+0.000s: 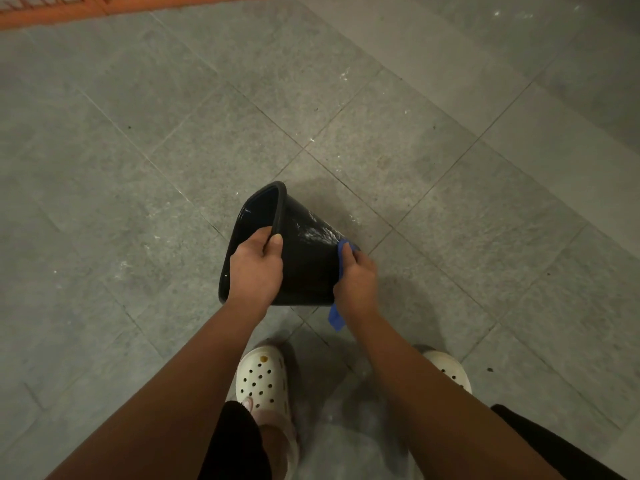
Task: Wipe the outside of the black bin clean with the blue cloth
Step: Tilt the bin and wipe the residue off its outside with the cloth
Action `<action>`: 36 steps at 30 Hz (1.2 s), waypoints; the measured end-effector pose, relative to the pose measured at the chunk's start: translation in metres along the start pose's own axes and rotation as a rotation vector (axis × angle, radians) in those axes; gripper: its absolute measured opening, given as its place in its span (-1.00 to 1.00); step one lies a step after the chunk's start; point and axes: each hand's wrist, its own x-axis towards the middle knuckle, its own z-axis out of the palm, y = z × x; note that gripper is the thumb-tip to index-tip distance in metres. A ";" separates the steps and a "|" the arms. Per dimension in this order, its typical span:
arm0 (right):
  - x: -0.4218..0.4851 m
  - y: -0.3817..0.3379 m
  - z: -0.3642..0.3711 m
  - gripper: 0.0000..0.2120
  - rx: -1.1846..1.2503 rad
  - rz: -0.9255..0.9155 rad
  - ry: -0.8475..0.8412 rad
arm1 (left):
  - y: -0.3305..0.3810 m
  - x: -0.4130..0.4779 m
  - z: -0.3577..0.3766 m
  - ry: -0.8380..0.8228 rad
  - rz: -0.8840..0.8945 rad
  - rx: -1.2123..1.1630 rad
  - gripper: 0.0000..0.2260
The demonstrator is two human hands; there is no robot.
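Two white perforated clogs (264, 379) stand on the grey stone tiles (138, 168) at the six o'clock edge of the view, the one on the person's right (450, 368) half hidden behind the right forearm, with black trouser legs (235, 441) just above them. Both bare forearms reach up from there and cover the near part of the black bin (308, 261), which is held tipped on its side just past the feet, at the middle of the scene. The left hand (254, 268) pinches the bin's rolled rim, fingers curled inside the mouth and thumb pressed on the outer wall. The right hand (356, 275) is clenched around the blue cloth (341, 258) and holds it against the bin's narrow end; one strip of cloth hangs below the wrist toward six o'clock. White smears streak the outer wall just beyond the cloth, toward one o'clock. The bin's long axis runs roughly from nine o'clock to three o'clock, its open mouth facing nine to ten o'clock and its tapered base pointing toward three to four o'clock. Whether the base touches the floor cannot be told. The tile joints run diagonally, the stone flecked with pale spots and scuffs. At eleven o'clock, far off, an orange-red strip (69, 10) borders the floor
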 end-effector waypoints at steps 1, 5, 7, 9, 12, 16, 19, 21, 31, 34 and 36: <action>0.003 0.004 -0.002 -0.39 0.010 0.021 -0.014 | 0.000 0.000 -0.001 -0.002 -0.001 -0.006 -0.80; 0.003 0.014 -0.005 -0.51 0.049 0.171 -0.088 | 0.001 0.001 -0.002 -0.002 -0.005 -0.012 -0.81; -0.004 0.008 0.000 -0.43 -0.004 0.137 -0.084 | 0.001 0.002 -0.003 -0.004 -0.002 0.000 -0.80; -0.006 0.002 0.005 -0.38 -0.014 0.059 -0.030 | 0.000 0.003 -0.003 -0.011 0.010 0.015 -0.80; 0.003 0.003 0.001 -0.36 0.012 0.027 0.006 | -0.001 0.002 -0.002 -0.020 0.028 0.021 -0.79; 0.009 0.018 -0.008 -0.51 0.040 0.171 -0.090 | 0.001 -0.002 0.001 -0.027 0.055 0.048 -0.77; 0.002 0.011 -0.003 -0.56 0.030 0.169 -0.062 | 0.001 0.000 0.001 -0.031 0.040 0.059 -0.76; 0.000 0.008 0.002 -0.49 0.010 0.083 -0.014 | 0.000 0.001 -0.001 -0.031 0.036 0.058 -0.77; 0.005 0.017 0.003 -0.55 0.098 0.104 -0.038 | -0.003 0.001 -0.003 -0.021 0.036 0.036 -0.80; 0.006 0.010 0.003 -0.43 0.061 -0.039 0.029 | -0.003 0.001 -0.004 -0.039 0.031 0.024 -0.81; 0.015 0.015 -0.001 -0.40 0.057 -0.038 0.013 | -0.004 -0.001 -0.003 -0.046 0.043 0.023 -0.82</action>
